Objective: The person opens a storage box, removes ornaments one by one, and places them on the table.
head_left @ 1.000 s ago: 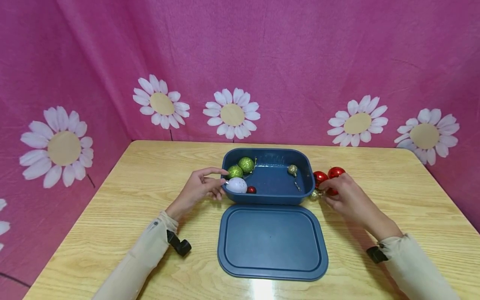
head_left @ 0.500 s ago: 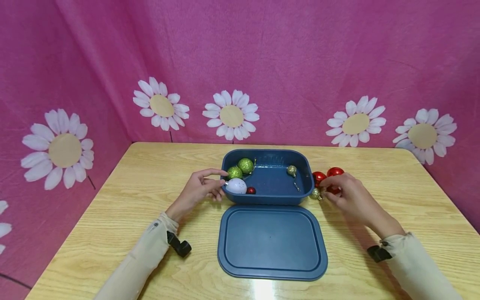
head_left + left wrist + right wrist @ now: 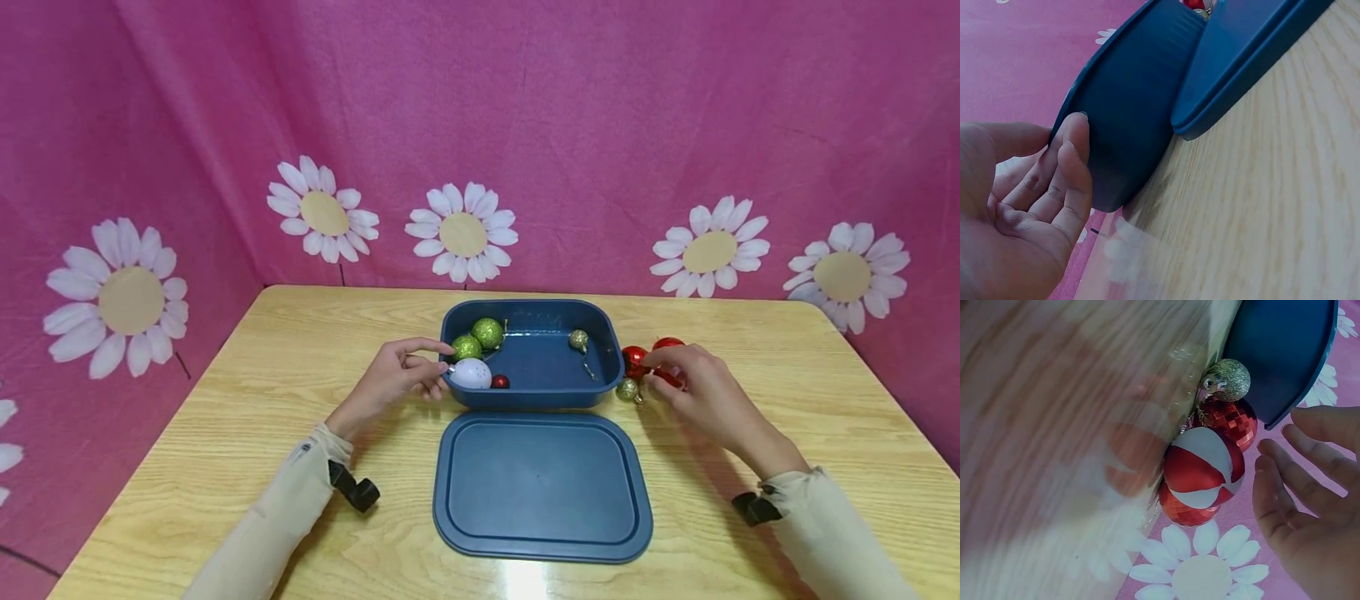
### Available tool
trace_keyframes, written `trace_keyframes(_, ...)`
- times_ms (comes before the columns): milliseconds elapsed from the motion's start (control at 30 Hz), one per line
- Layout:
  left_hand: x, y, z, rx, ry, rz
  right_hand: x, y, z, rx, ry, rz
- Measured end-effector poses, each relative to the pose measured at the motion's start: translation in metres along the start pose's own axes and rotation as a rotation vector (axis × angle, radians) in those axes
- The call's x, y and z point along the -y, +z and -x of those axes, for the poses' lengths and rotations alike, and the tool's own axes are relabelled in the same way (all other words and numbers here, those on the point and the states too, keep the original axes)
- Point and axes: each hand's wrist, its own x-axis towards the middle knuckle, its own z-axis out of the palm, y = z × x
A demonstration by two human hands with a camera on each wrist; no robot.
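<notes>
Pink cloth (image 3: 585, 125) with daisies (image 3: 462, 234) is hanging beyond a wooden table (image 3: 225, 408), where a blue box (image 3: 528, 400) is standing on the far side of a lid (image 3: 540, 483). Inside, two green baubles (image 3: 488, 333) are lying far left, a white bauble (image 3: 471, 374) and a small red bauble (image 3: 500, 382) near left, a gold bauble (image 3: 578, 339) right. The left hand (image 3: 401, 375) is touching the box's left rim; whether it is pinching anything, one cannot tell. The right hand (image 3: 697, 387) is hovering right of the box, fingers loosely parted, gripping nothing, near a red-and-white bauble (image 3: 1204, 469), two red baubles (image 3: 633, 362) and another gold bauble (image 3: 627, 389).
</notes>
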Motion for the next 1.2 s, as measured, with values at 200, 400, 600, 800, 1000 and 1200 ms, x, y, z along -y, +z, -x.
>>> trace_keyframes(200,-0.002,0.000,-0.001,-0.015,-0.019,-0.014,0.001,-0.001,-0.006,-0.017,-0.020,-0.007)
trace_keyframes(400,-0.003,-0.002,0.001,-0.028,-0.024,-0.024,0.009,-0.004,-0.016,0.025,0.011,-0.024)
trace_keyframes(600,-0.003,-0.005,0.001,-0.030,-0.015,-0.039,0.022,0.003,-0.030,0.057,0.037,-0.058)
trace_keyframes(800,-0.004,-0.007,0.001,-0.031,-0.005,-0.028,0.032,0.014,-0.047,0.083,0.027,-0.078)
trace_keyframes(1000,-0.004,-0.008,0.002,-0.039,-0.004,-0.026,0.037,0.025,-0.065,0.102,-0.001,-0.023)
trace_keyframes(1200,0.000,-0.008,0.000,-0.024,0.013,0.002,0.039,0.039,-0.077,0.134,-0.011,0.047)
